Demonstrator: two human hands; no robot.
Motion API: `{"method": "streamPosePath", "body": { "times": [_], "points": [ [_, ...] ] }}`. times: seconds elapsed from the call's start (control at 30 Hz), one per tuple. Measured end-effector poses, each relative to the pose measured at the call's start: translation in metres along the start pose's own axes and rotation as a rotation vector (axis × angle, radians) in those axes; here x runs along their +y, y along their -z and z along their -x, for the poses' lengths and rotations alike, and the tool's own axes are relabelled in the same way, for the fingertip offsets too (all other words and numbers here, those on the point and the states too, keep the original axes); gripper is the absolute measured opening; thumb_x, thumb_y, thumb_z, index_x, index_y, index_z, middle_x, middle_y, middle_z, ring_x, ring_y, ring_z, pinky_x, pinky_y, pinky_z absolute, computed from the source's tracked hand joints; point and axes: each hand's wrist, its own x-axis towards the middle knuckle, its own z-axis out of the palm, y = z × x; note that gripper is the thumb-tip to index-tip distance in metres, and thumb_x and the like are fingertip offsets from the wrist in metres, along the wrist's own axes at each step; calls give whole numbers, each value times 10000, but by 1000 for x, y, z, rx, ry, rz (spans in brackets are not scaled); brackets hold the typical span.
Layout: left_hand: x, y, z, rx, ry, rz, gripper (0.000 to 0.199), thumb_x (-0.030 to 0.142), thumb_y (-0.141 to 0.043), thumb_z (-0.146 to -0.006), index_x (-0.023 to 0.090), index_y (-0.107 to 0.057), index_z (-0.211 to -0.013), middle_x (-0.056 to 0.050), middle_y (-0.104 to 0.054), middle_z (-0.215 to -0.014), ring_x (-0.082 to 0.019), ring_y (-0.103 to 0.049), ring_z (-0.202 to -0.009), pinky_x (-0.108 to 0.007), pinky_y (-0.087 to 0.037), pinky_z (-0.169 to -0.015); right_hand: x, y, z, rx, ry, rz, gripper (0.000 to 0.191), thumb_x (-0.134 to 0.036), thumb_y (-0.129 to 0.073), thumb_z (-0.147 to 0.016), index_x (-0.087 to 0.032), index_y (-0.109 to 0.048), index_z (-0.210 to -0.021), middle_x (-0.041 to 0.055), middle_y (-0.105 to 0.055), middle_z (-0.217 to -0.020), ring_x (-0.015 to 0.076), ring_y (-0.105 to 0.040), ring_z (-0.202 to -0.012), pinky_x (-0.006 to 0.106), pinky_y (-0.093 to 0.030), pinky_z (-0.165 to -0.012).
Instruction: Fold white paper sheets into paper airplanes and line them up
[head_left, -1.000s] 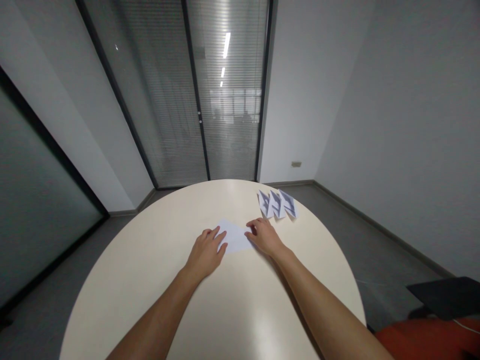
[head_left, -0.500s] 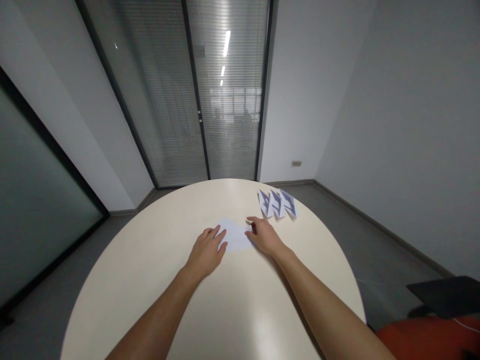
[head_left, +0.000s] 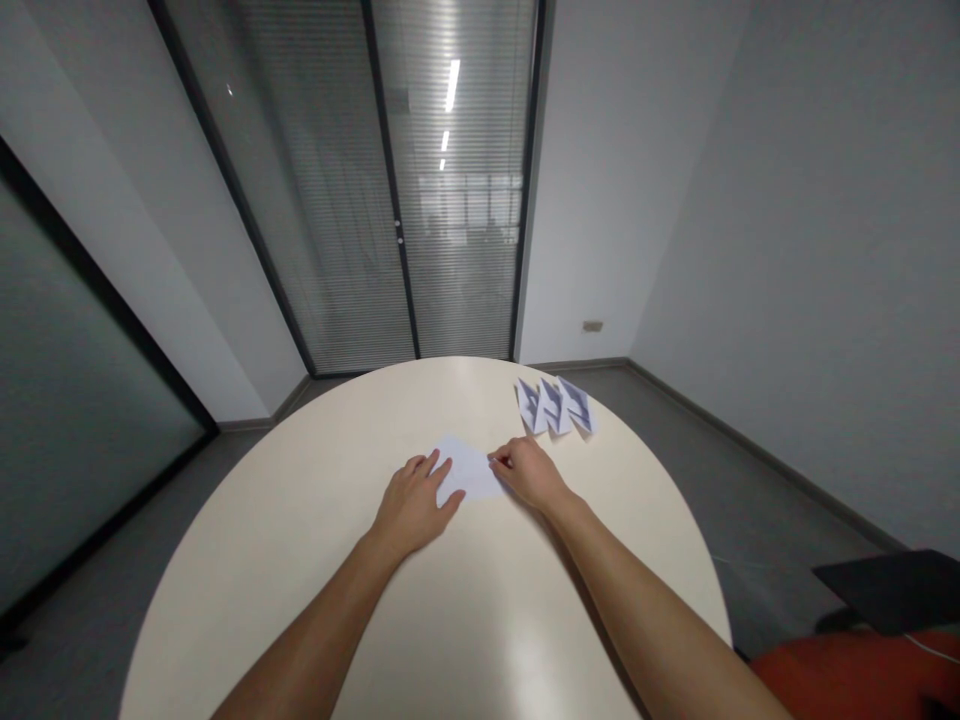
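Note:
A white sheet of paper [head_left: 471, 474] lies on the round table between my two hands. My left hand [head_left: 417, 500] rests with spread fingers on the paper's left side, its thumb reaching along the near edge. At the right edge, my right hand [head_left: 529, 474] has thumb and forefinger pinched together on the paper. The curled fingers of that hand partly hide the paper's right corner. Beyond my right hand lie three folded paper pieces [head_left: 553, 408] in an overlapping row.
The round cream table [head_left: 315, 520] spreads around both arms. At lower right stand a red chair seat [head_left: 862, 680] and a black flat panel [head_left: 892, 590]. Glass doors with blinds [head_left: 457, 280] are behind the table's far edge.
My right hand's forefinger has drawn in from stretched out to a pinch on the paper's edge. My left thumb has spread a little farther right.

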Motion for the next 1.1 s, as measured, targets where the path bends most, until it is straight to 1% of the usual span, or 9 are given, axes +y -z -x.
{"method": "streamPosePath", "body": {
  "times": [0.07, 0.23, 0.4, 0.5, 0.6, 0.7, 0.77, 0.9, 1.1],
  "points": [
    [1, 0, 1, -14, 8, 0, 616, 543, -520, -959, 198, -554, -1469, -121, -490, -1562, -342, -458, -1399, -474, -381, -1151, -1, 0, 0, 3, -1, 26, 255, -234, -557, -938, -200, -781, -821, 82, -766, -859, 197, -655, -843, 249, -405, -734],
    [1, -1, 1, -29, 26, -4, 649, 552, -514, -957, 178, -534, -1488, -130, -470, -1576, -354, -431, -1428, -471, -358, -1170, -6, 2, 2, 2, 10, 115, 264, -244, -550, -958, -224, -805, -891, 85, -767, -915, 221, -649, -951, 261, -422, -824],
    [2, -1, 1, -36, 30, -14, 654, 552, -503, -961, 175, -526, -1495, -125, -460, -1584, -357, -423, -1434, -471, -354, -1176, -12, 4, 4, -26, 5, 188, 280, -263, -537, -969, -205, -809, -997, 116, -746, -1004, 244, -634, -1001, 293, -429, -872],
    [2, -2, 1, -32, 36, -16, 650, 559, -499, -963, 187, -523, -1496, -119, -456, -1588, -350, -415, -1443, -472, -348, -1182, -17, 6, 7, -46, 11, 209, 268, -283, -551, -963, -199, -805, -982, 123, -729, -1025, 247, -622, -1016, 305, -430, -887],
    [2, -5, 1, -22, 41, -18, 642, 559, -480, -974, 193, -515, -1501, -117, -443, -1597, -353, -415, -1444, -484, -351, -1177, -24, 6, 10, -58, 22, 222, 267, -368, -604, -941, -176, -789, -954, 142, -712, -1056, 265, -609, -1033, 327, -433, -899],
    [1, -9, 0, 12, 37, 7, 649, 562, -478, -977, 178, -513, -1499, -132, -437, -1598, -357, -415, -1445, -496, -345, -1180, -29, 5, 14, -57, 28, 240, 359, -456, -618, -930, -149, -758, -1052, 178, -686, -1134, 303, -589, -1084, 364, -441, -904],
    [-1, -10, -1, 36, 33, 21, 625, 541, -467, -989, 161, -528, -1482, -141, -461, -1580, -343, -423, -1442, -482, -346, -1185, -31, 3, 15, -56, 21, 253, 390, -455, -595, -946, -137, -729, -1128, 192, -663, -1192, 320, -571, -1123, 385, -438, -922],
    [-7, -8, -5, 58, 62, 5, 522, 421, -411, -1030, 118, -578, -1420, -146, -547, -1510, -286, -491, -1392, -406, -358, -1188, -25, -1, 14, -54, -11, 266, 398, -426, -549, -980, -136, -688, -1215, 196, -629, -1261, 325, -542, -1172, 406, -421, -959],
    [-19, -2, -6, 54, 159, -57, 443, 314, -462, -1004, 108, -620, -1363, -140, -585, -1472, -284, -522, -1355, -386, -391, -1163, -15, -2, 13, -50, -18, 263, 364, -398, -533, -999, -148, -686, -1215, 184, -622, -1268, 311, -532, -1178, 393, -417, -954]
  ]
}}
